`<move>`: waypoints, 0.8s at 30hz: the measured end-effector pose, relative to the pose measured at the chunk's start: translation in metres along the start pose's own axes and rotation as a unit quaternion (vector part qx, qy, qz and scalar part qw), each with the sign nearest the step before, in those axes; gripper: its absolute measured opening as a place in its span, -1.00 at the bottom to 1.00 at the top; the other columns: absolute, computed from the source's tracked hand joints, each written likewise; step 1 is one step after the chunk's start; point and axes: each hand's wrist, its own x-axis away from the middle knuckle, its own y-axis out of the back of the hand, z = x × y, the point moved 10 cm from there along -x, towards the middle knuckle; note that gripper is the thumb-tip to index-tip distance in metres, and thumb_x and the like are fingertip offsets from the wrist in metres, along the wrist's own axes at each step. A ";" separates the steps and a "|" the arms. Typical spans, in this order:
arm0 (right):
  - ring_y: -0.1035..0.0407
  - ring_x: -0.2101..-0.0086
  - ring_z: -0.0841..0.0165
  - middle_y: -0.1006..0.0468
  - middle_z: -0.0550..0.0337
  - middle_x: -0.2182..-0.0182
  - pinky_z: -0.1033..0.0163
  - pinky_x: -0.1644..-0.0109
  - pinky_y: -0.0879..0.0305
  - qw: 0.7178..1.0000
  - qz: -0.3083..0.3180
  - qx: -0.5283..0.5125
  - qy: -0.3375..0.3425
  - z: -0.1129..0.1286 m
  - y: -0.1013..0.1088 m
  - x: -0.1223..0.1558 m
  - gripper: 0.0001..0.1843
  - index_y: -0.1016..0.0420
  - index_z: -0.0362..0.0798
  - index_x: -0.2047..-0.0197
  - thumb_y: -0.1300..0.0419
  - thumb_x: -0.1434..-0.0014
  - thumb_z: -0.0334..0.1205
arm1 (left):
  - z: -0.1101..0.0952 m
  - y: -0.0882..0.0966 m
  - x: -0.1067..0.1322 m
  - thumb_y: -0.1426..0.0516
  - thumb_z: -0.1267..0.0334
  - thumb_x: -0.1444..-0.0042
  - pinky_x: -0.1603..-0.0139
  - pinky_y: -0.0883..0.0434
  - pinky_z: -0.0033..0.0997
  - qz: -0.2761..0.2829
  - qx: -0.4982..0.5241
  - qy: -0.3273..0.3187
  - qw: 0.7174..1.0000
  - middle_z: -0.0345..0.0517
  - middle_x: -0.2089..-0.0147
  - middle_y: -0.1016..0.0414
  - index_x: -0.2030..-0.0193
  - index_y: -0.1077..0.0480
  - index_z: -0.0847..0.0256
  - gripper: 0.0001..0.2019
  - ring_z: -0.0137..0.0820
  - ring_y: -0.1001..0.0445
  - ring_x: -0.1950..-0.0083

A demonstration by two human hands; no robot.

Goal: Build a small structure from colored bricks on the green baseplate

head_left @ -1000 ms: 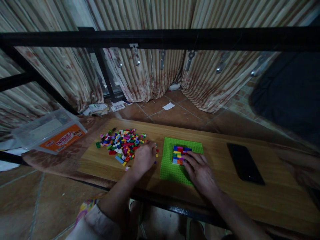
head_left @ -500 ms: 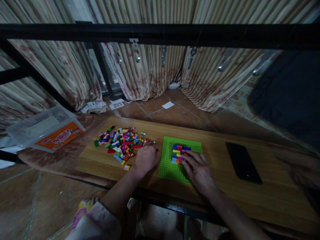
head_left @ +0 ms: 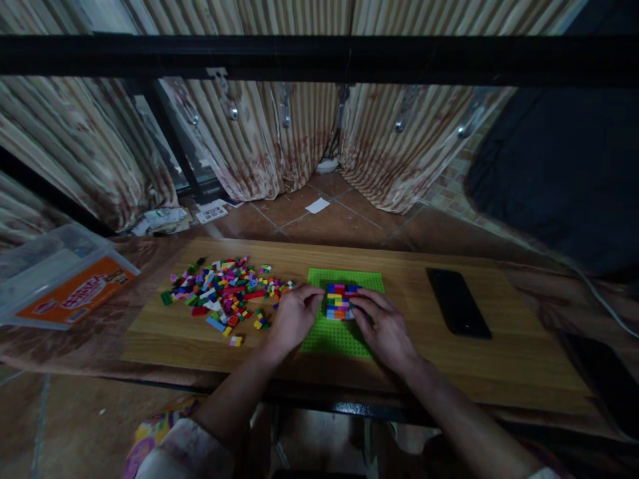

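Observation:
A block of multicoloured building bricks (head_left: 338,303) stands on a green studded baseplate (head_left: 329,344). My left hand (head_left: 295,318) is closed in a pinch just left of the block, over the baseplate's left edge; what its fingertips hold, if anything, is too small to make out. At the block's right side, my right hand (head_left: 387,330) has its thumb and bent fingers against the bricks, covering part of that edge. A pile of loose bricks (head_left: 227,291) in many colours is spread on the wooden board to the left of my left hand.
The wooden board (head_left: 414,372) carries a black phone (head_left: 458,303) right of the baseplate. A second dark, flat device (head_left: 602,376) lies near the right end. At far left sits a clear plastic box (head_left: 67,283) with an orange label. A black rail (head_left: 319,60) crosses before the curtains.
My left hand has moved right, from the edge of the brick pile to beside the block. My right hand stays at the block's right side. The view has turned slightly right.

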 end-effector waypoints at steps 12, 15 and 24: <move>-0.38 0.04 0.22 -0.48 0.07 0.02 0.01 -0.11 -0.29 1.000 -0.003 0.013 -0.009 -0.002 0.002 0.000 -0.74 -0.52 0.00 0.08 -0.05 -0.25 -0.22 | 0.004 -0.020 -0.001 -0.13 0.37 -0.09 0.14 -0.40 -0.43 0.019 0.099 0.011 0.995 -0.13 0.25 -0.54 0.27 -0.50 0.18 -0.88 -0.40 -0.49 0.23; -0.38 0.04 0.21 -0.48 0.07 0.01 0.01 -0.11 -0.29 1.000 -0.004 0.011 -0.018 -0.004 0.002 -0.001 -0.74 -0.53 0.02 0.09 -0.06 -0.24 -0.22 | -0.005 -0.019 -0.001 -0.11 0.37 -0.11 0.09 -0.39 -0.41 0.019 0.076 0.004 0.997 -0.13 0.22 -0.54 0.27 -0.51 0.17 -0.86 -0.40 -0.48 0.20; -0.37 0.03 0.20 -0.48 0.06 0.02 -0.01 -0.09 -0.30 0.999 -0.004 -0.013 -0.047 -0.012 0.001 -0.001 -0.75 -0.53 0.03 0.10 -0.07 -0.23 -0.21 | 0.012 -0.029 -0.001 -0.15 0.36 -0.07 0.22 -0.40 -0.44 -0.016 0.124 0.039 0.991 -0.14 0.31 -0.50 0.34 -0.56 0.17 -0.87 -0.44 -0.45 0.30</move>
